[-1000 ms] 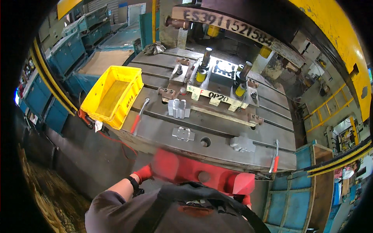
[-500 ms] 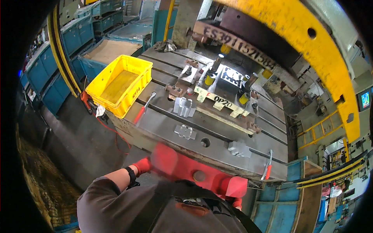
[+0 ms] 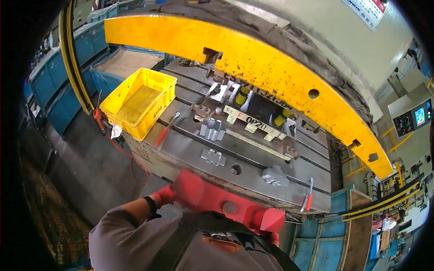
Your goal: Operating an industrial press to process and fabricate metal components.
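A red two-hand control box [image 3: 209, 195] with curved end guards and a round central button [image 3: 229, 207] stands at the table's front edge. My left hand [image 3: 165, 194], in a red glove, reaches in at its left end; the guard hides the fingers. At the right end only a little of my right hand [image 3: 274, 236] shows, also red-gloved, its fingers covered by the guard. Beyond the box, a press die [image 3: 253, 119] sits on the slotted press table [image 3: 190, 147]. Above it hangs the yellow-edged press ram [image 3: 266, 54], covering the die's upper part.
Bent grey metal parts lie in front of the die: a stack [image 3: 212, 129], a single piece [image 3: 213, 157] and another stack [image 3: 275, 175]. Red-handled wrenches rest at left [image 3: 168, 128] and right [image 3: 308, 196]. A yellow bin [image 3: 156, 115] overhangs the left edge; blue crates [image 3: 47, 97] stand beyond.
The yellow-edged ram has come down over the die, and its gap has narrowed. Both hands stay at the ends of the red control box.
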Available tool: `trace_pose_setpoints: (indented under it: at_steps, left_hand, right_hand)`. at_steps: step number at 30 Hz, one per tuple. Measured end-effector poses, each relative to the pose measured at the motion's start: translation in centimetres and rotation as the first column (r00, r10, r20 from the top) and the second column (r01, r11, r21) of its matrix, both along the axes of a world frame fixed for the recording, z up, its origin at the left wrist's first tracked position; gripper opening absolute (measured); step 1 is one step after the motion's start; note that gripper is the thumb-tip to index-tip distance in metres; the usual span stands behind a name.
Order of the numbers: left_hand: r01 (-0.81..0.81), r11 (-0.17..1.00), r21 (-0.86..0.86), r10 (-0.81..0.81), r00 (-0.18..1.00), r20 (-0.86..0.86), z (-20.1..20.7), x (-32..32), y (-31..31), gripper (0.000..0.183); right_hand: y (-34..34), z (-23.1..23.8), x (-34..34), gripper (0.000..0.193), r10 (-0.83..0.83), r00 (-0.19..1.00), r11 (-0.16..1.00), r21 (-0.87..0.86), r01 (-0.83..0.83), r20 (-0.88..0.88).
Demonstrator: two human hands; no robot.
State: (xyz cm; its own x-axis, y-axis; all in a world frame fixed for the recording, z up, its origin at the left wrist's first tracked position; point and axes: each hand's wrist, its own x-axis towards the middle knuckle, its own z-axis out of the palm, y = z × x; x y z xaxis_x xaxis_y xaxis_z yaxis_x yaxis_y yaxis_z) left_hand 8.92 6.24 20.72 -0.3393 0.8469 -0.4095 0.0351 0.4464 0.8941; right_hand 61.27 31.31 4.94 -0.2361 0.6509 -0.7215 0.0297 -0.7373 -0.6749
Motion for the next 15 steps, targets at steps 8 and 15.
trace_pose_setpoints:
  at_steps: [8,15]
  left_hand:
    - [0.11,0.992,-0.059,-0.108,0.994,0.028,-8.9,-3.1,-2.1,0.042]
    - [0.135,0.949,-0.284,-0.139,0.99,0.003,0.9,-9.3,-2.0,0.032]
  right_hand:
    - [0.7,0.4,1.3,0.05,0.024,0.999,0.999,0.021,-0.025,0.038]
    - [4.4,11.7,0.3,0.06,-0.55,0.518,0.783,0.621,0.045,0.656]
